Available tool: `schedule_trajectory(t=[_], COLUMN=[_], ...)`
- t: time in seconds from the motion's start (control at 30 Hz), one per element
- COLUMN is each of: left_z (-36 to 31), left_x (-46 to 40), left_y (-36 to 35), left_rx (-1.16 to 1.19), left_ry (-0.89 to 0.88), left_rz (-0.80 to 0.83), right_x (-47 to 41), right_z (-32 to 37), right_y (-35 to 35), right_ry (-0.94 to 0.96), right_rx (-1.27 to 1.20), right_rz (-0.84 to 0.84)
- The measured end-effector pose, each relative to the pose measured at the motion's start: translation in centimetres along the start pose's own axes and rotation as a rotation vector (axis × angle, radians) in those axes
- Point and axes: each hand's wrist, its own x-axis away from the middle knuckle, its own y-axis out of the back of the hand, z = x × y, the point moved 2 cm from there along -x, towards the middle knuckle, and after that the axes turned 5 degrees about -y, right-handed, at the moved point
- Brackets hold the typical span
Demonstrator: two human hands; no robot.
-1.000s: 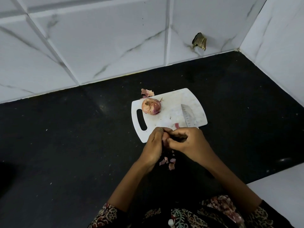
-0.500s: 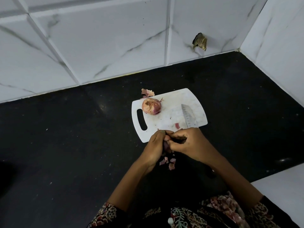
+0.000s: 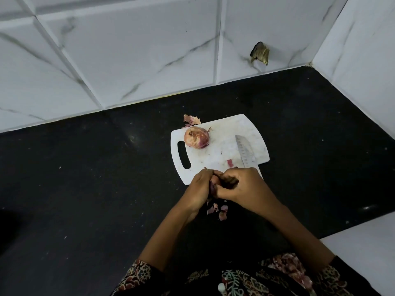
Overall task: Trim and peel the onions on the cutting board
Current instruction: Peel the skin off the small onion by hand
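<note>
Onion (image 3: 213, 182) pinched between both hands at the white cutting board's (image 3: 222, 124) near edge.
Left hand (image 3: 199, 189) and right hand (image 3: 241, 186) curl their fingers tightly round it, nearly hiding it. A second onion (image 3: 196, 137) sits near the board's handle slot, the knife blade (image 3: 245, 151) toward its right edge. Peel scraps (image 3: 218, 209) lie on the black counter (image 3: 85, 199) under the wrists; bare counter spreads left.

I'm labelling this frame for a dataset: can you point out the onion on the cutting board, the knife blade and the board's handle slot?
onion (image 3: 196, 140): head view, middle of its papery skin.
knife blade (image 3: 245, 151): head view, mid-blade on the flat.
handle slot (image 3: 184, 154): head view, centre of the cutout.
</note>
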Motion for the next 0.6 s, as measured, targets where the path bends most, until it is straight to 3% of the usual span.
schedule_trajectory(t=[0.23, 0.33, 0.6], left_z=[0.2, 0.6, 0.2], left_x=[0.2, 0.3, 0.0], left_y=[-0.2, -0.2, -0.5], left_rx=[-0.073, -0.064, 0.396], left_ry=[0.003, 0.037, 0.136], left_rz=[0.014, 0.030, -0.055], right_x=[-0.2, -0.5, 0.1], right_z=[-0.8, -1.1, -0.5], right_y=[0.1, 0.2, -0.5], right_ry=[0.001, 0.008, 0.110], right_rx=[0.038, 0.093, -0.080], right_rz=[0.083, 0.021, -0.161])
